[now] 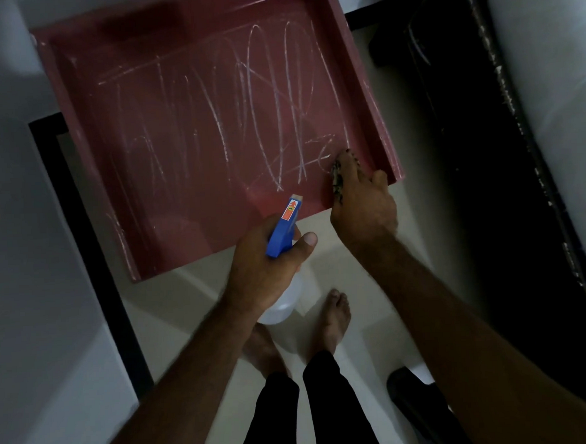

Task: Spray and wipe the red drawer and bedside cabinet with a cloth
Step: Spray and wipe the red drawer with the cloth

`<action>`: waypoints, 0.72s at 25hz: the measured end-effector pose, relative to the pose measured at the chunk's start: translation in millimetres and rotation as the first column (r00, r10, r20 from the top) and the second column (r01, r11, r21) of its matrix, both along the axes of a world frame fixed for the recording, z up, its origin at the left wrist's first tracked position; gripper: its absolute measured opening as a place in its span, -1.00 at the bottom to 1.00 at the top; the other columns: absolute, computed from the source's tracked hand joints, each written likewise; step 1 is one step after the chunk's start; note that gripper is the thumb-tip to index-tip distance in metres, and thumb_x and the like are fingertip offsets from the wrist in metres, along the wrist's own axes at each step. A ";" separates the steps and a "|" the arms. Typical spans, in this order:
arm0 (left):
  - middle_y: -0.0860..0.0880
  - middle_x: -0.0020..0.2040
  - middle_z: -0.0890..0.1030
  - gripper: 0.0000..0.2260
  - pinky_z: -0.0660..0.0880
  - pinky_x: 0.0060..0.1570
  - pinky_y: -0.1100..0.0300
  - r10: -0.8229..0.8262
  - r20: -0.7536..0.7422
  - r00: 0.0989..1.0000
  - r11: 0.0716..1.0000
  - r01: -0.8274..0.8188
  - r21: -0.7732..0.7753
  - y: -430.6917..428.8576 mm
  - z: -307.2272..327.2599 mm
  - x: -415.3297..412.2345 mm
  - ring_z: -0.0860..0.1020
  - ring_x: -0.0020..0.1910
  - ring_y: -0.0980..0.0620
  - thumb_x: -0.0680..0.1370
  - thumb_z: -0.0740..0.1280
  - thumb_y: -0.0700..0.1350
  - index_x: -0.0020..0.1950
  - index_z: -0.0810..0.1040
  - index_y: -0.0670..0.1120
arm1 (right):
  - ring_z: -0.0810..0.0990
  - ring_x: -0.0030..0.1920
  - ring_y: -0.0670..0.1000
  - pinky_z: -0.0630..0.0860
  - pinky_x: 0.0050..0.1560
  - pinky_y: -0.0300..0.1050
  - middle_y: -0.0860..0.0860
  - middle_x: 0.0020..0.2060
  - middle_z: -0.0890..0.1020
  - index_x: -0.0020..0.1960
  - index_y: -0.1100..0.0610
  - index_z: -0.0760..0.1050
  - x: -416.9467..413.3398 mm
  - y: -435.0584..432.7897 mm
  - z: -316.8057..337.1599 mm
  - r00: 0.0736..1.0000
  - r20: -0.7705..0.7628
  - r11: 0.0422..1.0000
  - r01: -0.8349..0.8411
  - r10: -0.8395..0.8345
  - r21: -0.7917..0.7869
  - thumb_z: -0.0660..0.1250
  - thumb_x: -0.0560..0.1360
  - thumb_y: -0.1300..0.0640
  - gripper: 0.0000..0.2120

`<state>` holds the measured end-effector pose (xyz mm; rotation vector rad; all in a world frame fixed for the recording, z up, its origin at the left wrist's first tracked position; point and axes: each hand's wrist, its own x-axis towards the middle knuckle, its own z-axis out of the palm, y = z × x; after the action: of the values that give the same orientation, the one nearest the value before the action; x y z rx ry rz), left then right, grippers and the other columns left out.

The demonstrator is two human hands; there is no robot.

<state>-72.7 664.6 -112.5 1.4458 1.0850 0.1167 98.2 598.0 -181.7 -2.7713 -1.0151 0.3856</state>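
The red drawer (189, 132) lies open below me, its floor covered in white scribbled streaks. My left hand (266, 266) grips a spray bottle (286, 222) with a blue head and a clear body, its nozzle aimed at the drawer's near edge. My right hand (364, 206) presses a dark patterned cloth (339, 177) onto the drawer's floor at the near right corner. Most of the cloth is hidden under my fingers. The bedside cabinet itself is not clearly visible.
My bare feet (335, 320) stand on the pale tiled floor (188, 312) just before the drawer. A black frame (86, 235) runs along the left beside a white surface. A dark bed edge (483, 182) fills the right side.
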 end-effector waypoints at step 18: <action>-0.20 -0.33 0.62 -0.67 0.54 -0.22 0.37 0.023 0.057 0.998 1.000 -0.022 -0.019 28.2 -1.2 5.5 0.64 -0.29 -0.11 0.54 0.45 0.04 -0.11 0.53 -0.24 | 0.60 0.15 0.25 0.66 0.00 0.28 0.19 0.34 0.57 0.56 0.06 0.26 -21.6 7.1 6.2 0.991 -0.007 0.990 -0.131 0.132 0.058 0.48 0.44 0.20 -0.25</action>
<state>-67.2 692.8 -113.7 1.4062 1.0533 0.1624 76.6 605.1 -175.5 -2.6568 -1.1912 0.3825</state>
